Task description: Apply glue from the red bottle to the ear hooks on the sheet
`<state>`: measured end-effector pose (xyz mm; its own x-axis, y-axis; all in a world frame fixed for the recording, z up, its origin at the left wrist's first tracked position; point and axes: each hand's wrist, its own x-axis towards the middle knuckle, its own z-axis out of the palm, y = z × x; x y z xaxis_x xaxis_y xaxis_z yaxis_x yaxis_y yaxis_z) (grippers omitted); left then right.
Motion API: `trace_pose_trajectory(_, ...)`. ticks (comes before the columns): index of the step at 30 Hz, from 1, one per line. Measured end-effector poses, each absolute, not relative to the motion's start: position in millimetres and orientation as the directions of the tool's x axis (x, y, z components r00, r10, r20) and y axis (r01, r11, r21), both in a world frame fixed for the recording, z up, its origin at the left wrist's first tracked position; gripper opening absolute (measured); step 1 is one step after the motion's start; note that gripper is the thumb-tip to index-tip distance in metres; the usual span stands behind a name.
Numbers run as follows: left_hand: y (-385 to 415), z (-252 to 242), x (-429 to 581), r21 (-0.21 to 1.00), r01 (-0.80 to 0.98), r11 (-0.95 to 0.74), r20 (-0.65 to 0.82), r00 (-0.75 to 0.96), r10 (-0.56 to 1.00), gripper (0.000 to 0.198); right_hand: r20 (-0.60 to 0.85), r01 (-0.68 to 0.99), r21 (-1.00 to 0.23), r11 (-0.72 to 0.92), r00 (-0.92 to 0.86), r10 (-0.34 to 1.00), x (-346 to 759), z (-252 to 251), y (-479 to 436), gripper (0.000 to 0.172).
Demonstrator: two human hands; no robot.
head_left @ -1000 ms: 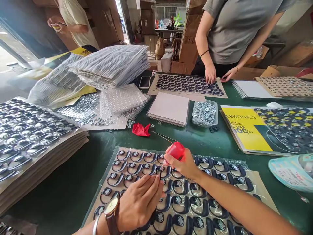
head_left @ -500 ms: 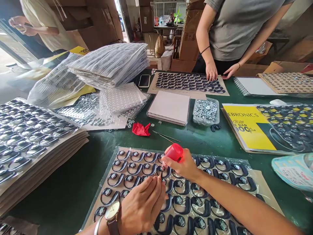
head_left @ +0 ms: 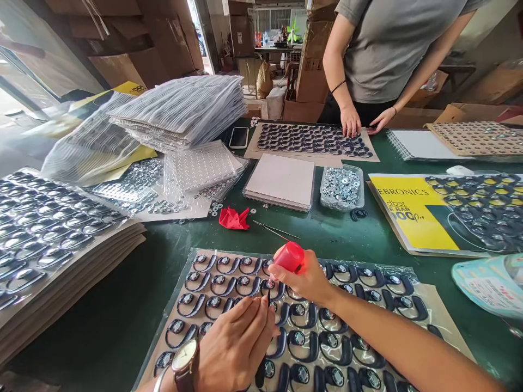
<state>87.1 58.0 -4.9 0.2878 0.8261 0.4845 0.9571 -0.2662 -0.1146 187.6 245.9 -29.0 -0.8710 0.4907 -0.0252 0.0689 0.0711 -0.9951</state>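
Observation:
My right hand [head_left: 311, 279] is wrapped round a red squeeze bottle [head_left: 290, 257], tilted with its thin tip down at one of the black hook-shaped parts. Just below that tip, my left hand [head_left: 237, 340] is closed on a thin black pointed tool [head_left: 268, 295]; most of it is hidden by the fingers, so its exact kind does not show. Both hands are over a brown card sheet [head_left: 445, 326] under clear film. Rows of black curved parts [head_left: 300, 310] with round shiny centres lie on it. My forearms and left hand cover some of them.
Beyond the sheet lie metal tweezers [head_left: 273, 231], a red crumpled scrap [head_left: 234, 218] and a tub of metal washers [head_left: 342, 188]. A stack of filled sheets [head_left: 61, 228] rises at left. Across the table, a co-worker's hands [head_left: 351, 121] touch another sheet of parts.
The view has shifted slightly. Both hands stay almost in place, the bottle tip still at the same part. The person at the far left has mostly gone out of view.

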Motion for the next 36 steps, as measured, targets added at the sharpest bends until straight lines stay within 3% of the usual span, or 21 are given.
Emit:
trace_pose_trajectory(5,59,-1,86,-0.119,0.958,-0.262,0.478,0.286,0.830,0.022,-0.050,0.066,-0.998,0.017,-0.880,0.473,188,-31,245,0.027)
trace_pose_trajectory(13,64,9,80,-0.069,0.954,-0.291,0.464,0.289,0.837,0.028,-0.104,0.097,-0.994,-0.043,-0.805,0.584,188,-33,246,0.031)
trace_pose_trajectory(21,63,7,79,-0.028,0.958,-0.284,0.463,0.265,0.846,0.025,-0.070,0.107,-0.994,0.028,-0.805,0.589,187,-34,246,0.030)
trace_pose_trajectory(36,69,15,68,0.239,0.941,-0.241,0.410,0.127,0.903,0.026,-0.007,0.140,-0.971,0.194,-0.827,0.563,190,-27,249,0.036)
